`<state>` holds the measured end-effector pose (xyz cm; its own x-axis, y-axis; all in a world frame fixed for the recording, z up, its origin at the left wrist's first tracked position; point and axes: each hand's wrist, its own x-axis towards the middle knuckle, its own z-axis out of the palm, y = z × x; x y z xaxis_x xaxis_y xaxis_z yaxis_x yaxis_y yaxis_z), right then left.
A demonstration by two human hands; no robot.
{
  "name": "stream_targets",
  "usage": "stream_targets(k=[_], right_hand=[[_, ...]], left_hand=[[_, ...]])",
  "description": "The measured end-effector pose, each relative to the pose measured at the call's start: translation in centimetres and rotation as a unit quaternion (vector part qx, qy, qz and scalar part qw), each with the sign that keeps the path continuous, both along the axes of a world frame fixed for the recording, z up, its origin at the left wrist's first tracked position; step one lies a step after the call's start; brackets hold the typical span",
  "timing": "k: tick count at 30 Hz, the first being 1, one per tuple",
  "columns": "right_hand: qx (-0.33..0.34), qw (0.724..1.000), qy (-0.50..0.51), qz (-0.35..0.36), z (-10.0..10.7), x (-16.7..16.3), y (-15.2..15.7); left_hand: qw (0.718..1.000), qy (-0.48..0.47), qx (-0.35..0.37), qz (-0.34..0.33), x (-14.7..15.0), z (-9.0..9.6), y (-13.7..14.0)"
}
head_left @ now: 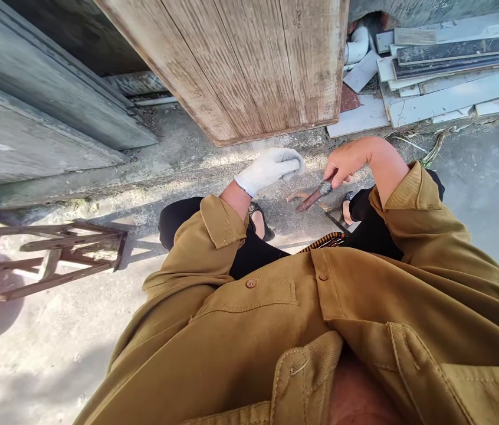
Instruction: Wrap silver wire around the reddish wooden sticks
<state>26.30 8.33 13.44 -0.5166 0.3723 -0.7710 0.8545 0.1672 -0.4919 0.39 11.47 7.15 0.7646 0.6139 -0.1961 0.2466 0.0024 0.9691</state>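
Observation:
My left hand [273, 168] wears a white knitted glove. Its fingers are curled in, and whatever may be inside them is hidden. To its right, my bare right hand [349, 160] grips a tool with a dark brown wooden handle [309, 200]. A grey band, perhaps wound wire, circles the handle close to my fingers; the tool's other end is out of sight behind the hand. The handle slants down and left between my knees. Below it, on or near the ground, lies a light brown curved piece [296, 195], partly covered.
A weathered plank door [258, 65] stands just ahead. Strips and boards [457, 77] are piled at upper right beside a white pipe elbow [358, 46]. A wooden stool-like frame [68, 254] lies at left. Orange-and-black woven cord [327, 241] shows under me, on what seems a seat.

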Motion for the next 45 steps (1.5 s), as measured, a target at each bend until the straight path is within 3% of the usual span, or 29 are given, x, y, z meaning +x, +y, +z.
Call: stream_targets(k=[3, 6, 8, 12, 15, 20, 24, 27, 30, 33, 35, 37, 40, 43, 45], right_hand=[[-0.022, 0.979, 0.188, -0.08, 0.6, 1.1, 0.2], [0.028, 0.936, 0.3, -0.184, 0.7, 2.5, 0.6], [0.063, 0.916, 0.319, -0.236, 0.4, 2.9, 0.8], [0.125, 0.883, 0.301, -0.337, -0.5, 2.6, 0.6], [0.195, 0.88, 0.219, -0.373, -1.0, 2.0, 0.7], [0.325, 0.908, -0.058, -0.259, -1.2, 0.8, 1.2], [0.281, 0.937, -0.155, -0.138, -1.0, -0.4, 0.8], [0.197, 0.968, -0.146, -0.05, -0.7, -1.2, 0.3], [0.09, 0.994, -0.057, -0.011, -0.4, -1.6, -0.1], [0.022, 0.999, 0.042, -0.007, 0.2, -1.3, -0.2], [0.026, 0.991, 0.12, -0.057, 0.5, -0.6, -0.2], [0.049, 0.957, 0.229, -0.171, 0.7, 0.2, -0.1], [0.111, 0.858, 0.35, -0.359, 0.5, 1.1, -0.1], [0.187, 0.758, 0.407, -0.474, -0.4, 1.5, 0.4], [0.246, 0.729, 0.375, -0.517, -1.2, 1.9, 1.2]], left_hand=[[0.999, -0.009, 0.022, 0.047, 0.0, -1.1, 0.7], [0.994, -0.012, 0.024, 0.104, 0.5, -2.0, 1.0], [0.995, -0.019, -0.012, 0.099, 0.9, -2.3, 0.6], [0.996, -0.037, -0.081, 0.002, 1.6, -2.1, -1.0], [0.996, -0.018, -0.08, -0.04, 1.8, -1.8, -1.8], [0.996, 0.056, -0.03, -0.068, 1.5, -1.1, -1.3], [0.992, 0.097, 0.054, -0.059, 1.0, -0.7, -0.4], [0.985, 0.102, 0.127, -0.056, 0.8, -0.6, 0.1], [0.981, 0.086, 0.167, -0.055, 0.7, -0.8, 0.4], [0.986, 0.064, 0.145, -0.044, 0.7, -1.2, 0.6], [0.994, 0.035, 0.108, -0.007, 0.8, -1.6, 0.7], [0.997, -0.005, 0.059, 0.043, 1.1, -1.8, 0.7], [0.996, -0.054, -0.014, 0.076, 1.3, -1.7, 0.5], [0.996, -0.045, -0.057, 0.042, 1.4, -1.3, 0.2], [0.997, -0.034, -0.071, 0.005, 1.3, -0.9, -0.1]])
